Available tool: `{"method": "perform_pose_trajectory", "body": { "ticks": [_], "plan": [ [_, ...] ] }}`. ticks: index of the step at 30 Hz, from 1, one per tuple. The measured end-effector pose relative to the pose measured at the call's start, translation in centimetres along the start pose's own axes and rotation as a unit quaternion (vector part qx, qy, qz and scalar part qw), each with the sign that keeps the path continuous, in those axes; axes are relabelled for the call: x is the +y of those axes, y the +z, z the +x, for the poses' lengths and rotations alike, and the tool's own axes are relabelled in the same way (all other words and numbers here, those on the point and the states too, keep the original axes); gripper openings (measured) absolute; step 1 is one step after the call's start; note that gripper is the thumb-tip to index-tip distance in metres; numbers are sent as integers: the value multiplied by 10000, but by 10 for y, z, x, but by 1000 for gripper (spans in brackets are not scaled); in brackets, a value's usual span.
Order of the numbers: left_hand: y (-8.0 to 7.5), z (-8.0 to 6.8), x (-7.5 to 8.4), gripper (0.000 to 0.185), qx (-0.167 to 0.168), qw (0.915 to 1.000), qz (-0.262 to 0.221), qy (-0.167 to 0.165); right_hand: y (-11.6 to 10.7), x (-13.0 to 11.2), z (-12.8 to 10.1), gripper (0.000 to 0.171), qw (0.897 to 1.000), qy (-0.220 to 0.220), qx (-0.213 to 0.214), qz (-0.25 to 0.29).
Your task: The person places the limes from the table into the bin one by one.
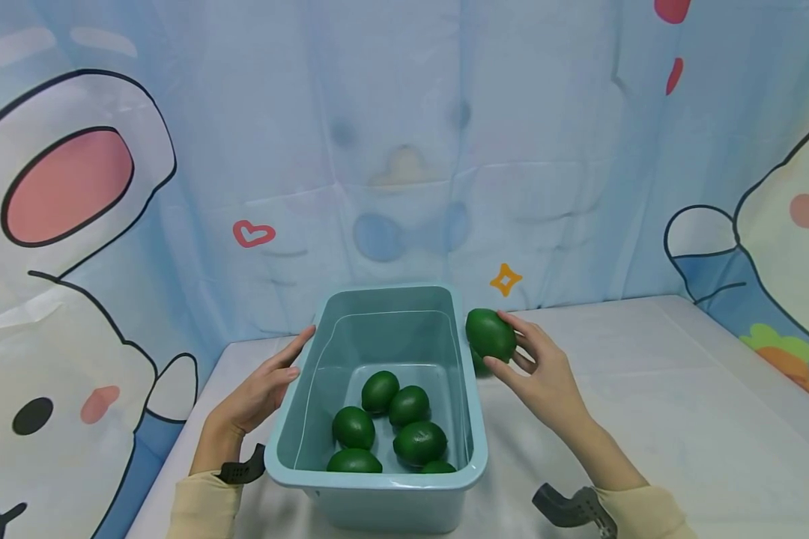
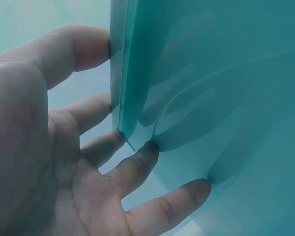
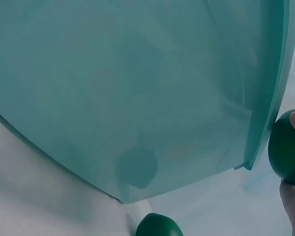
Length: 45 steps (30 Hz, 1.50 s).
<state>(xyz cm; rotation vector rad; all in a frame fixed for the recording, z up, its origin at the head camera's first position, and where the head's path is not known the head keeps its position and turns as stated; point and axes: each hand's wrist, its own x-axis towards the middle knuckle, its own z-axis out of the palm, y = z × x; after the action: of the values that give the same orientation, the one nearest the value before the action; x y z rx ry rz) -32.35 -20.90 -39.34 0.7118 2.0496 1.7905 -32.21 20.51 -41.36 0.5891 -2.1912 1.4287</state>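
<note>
- A green lime [image 1: 490,335] is pinched in the right hand [image 1: 544,372], held just outside the right rim of the teal bin [image 1: 468,389], above the table [image 1: 647,389].
- Another lime [image 3: 159,225] lies on the table beneath it.
- The left hand [image 1: 259,389] presses straight fingers [image 2: 137,164] flat against the bin's left wall.
- Six limes [image 1: 407,406] sit in the bin's near half.

One teal bin [image 1: 377,479]; eight green limes: six inside it [image 1: 419,442], one held in a hand [image 1: 490,335], one on the surface [image 3: 159,226] beside the bin.

Staged recording corner: cartoon rabbit curtain [image 1: 74,224] behind a white-clothed table [image 1: 681,404]
</note>
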Motion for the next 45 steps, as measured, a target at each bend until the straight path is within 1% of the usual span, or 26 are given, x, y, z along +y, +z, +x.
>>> {"method": "perform_pose_trajectory", "body": {
  "ticks": [19,26,36,45],
  "plan": [
    [0,-1,1,61,-81,9999,-59,92,3,-13,-1,67,9999,-17,98,77],
    [0,-2,2,61,-135,9998,-98,114,5,-20,-4,67,9994,-39,14,342],
    [0,-2,0,61,-160,9997,-126,116,10,-28,-6,68,9995,-171,-33,259],
    [-2,-1,-3,61,-174,9997,-138,129,15,-37,-9,68,9985,-305,-158,415]
  ]
}}
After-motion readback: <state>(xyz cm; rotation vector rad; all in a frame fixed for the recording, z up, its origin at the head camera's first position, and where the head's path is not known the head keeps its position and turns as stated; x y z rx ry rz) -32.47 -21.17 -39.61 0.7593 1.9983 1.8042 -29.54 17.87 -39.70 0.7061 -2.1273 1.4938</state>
